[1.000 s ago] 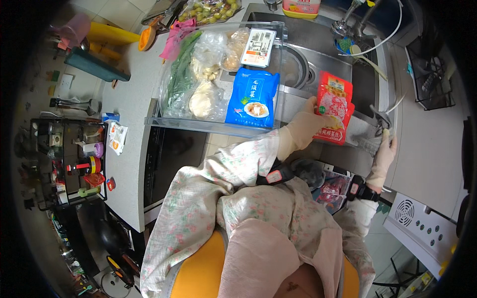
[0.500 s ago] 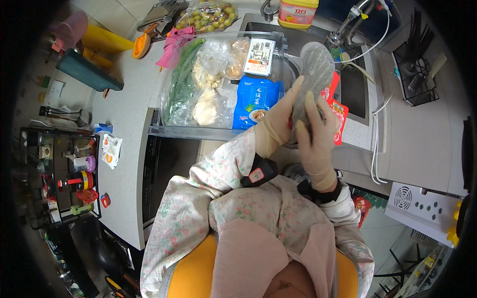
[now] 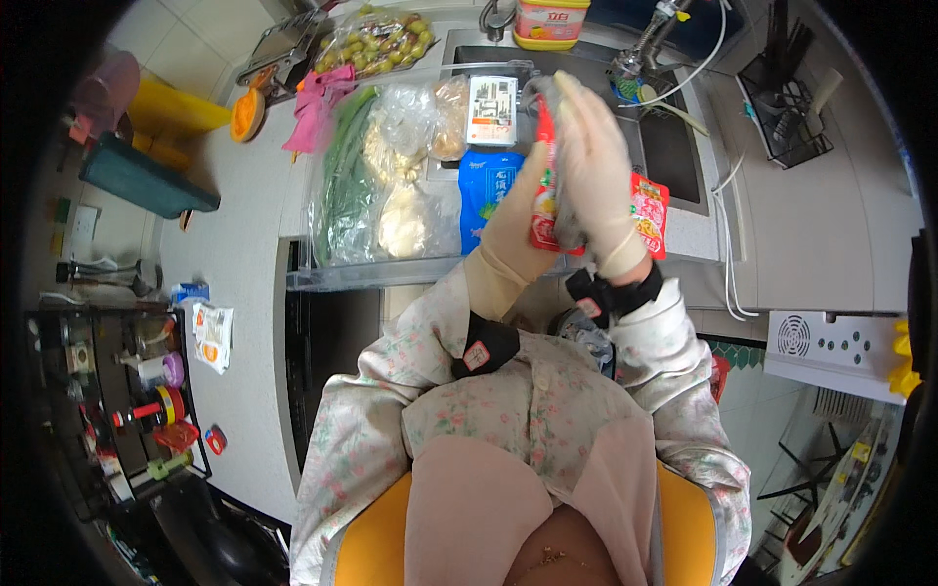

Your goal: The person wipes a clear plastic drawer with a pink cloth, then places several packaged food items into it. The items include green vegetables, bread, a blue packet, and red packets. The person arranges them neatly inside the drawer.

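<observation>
"Red packet (image 3: 544, 232): where is it?"

"Up by the sink (image 3: 676, 168). The left hand (image 3: 511, 223) grips it. The right hand (image 3: 593, 151) has straight fingers pressed together over a grey cloth (image 3: 569, 227); I can't tell if it grips."

"What step is this?"

"Wiping, I think. The next rub needs a firm left hold."

"What's in the clear tray (image 3: 376, 279)?"

"Long greens (image 3: 342, 186), bags of pale food (image 3: 403, 220) and a blue packet (image 3: 477, 195)."

The right hand (image 3: 594, 146) has come in from the far right to face the left hand (image 3: 510, 232), bringing the grey cloth (image 3: 568, 223) against the red packet (image 3: 543, 230), which has turned from front showing to edge-on and moved leftward, nearer the blue packet (image 3: 479, 190).
</observation>
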